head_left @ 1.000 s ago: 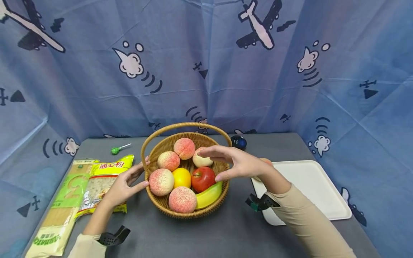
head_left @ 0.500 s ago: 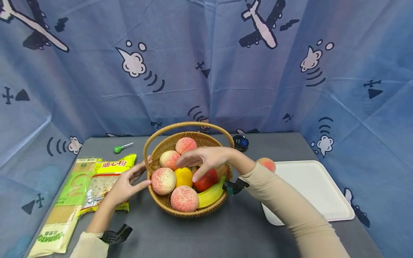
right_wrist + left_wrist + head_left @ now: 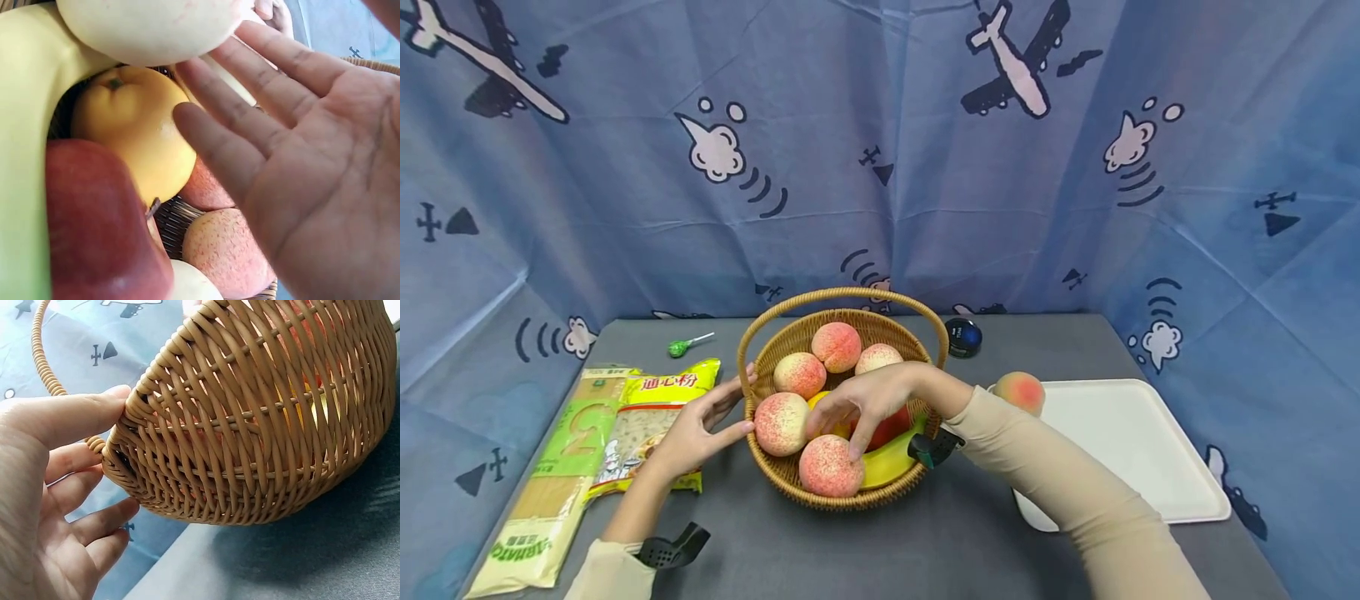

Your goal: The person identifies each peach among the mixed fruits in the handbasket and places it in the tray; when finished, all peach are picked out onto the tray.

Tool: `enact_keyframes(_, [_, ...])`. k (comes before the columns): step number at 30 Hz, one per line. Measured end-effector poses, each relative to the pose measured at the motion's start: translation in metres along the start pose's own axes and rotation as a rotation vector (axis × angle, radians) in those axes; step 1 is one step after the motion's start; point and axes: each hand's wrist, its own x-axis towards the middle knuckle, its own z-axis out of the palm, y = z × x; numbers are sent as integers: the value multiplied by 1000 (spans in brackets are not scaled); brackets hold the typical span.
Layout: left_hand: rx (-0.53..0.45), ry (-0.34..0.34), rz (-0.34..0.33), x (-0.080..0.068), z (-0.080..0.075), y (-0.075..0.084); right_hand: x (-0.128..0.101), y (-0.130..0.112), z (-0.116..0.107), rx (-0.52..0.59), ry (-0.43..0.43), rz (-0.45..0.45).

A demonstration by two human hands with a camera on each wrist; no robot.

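A round wicker basket [image 3: 820, 502] with an arched handle holds several peaches, a red apple [image 3: 103, 225], a yellow round fruit [image 3: 137, 131] and a banana [image 3: 891, 458]. My left hand [image 3: 696, 433] holds the basket's left rim beside the handle's foot, thumb and fingers on the wicker, as the left wrist view shows. Over the fruit, my right hand [image 3: 872, 404] reaches down around the front peach [image 3: 831, 467]. Its thumb is near that peach's right side; its fingers [image 3: 228, 150] are straight along the far side. Whether they press on it is hard to tell.
Right of the basket lies a white tray [image 3: 1112, 450], with another peach [image 3: 1021, 392] at its corner. A dark blue round container [image 3: 962, 337] stands behind. To the left are a noodle packet [image 3: 550, 483], a yellow macaroni bag [image 3: 651, 425] and a green lollipop [image 3: 679, 347].
My right hand has moved left and down, from above the basket's right side to the front peach. The left hand stays at the rim. The view has shifted slightly.
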Motion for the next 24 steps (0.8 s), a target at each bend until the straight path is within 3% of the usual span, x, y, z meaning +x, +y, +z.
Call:
enact_keyframes(12, [13,6,-5,1,1,0,13,6,5,-116,-62,44])
enact_keyframes(19, [2,-3,-2,2,1,-2,17,5,10,-149,17,87])
enact_keyframes(24, [6,-2,-20,2,-1,-3,14,1,7,-164,71,69])
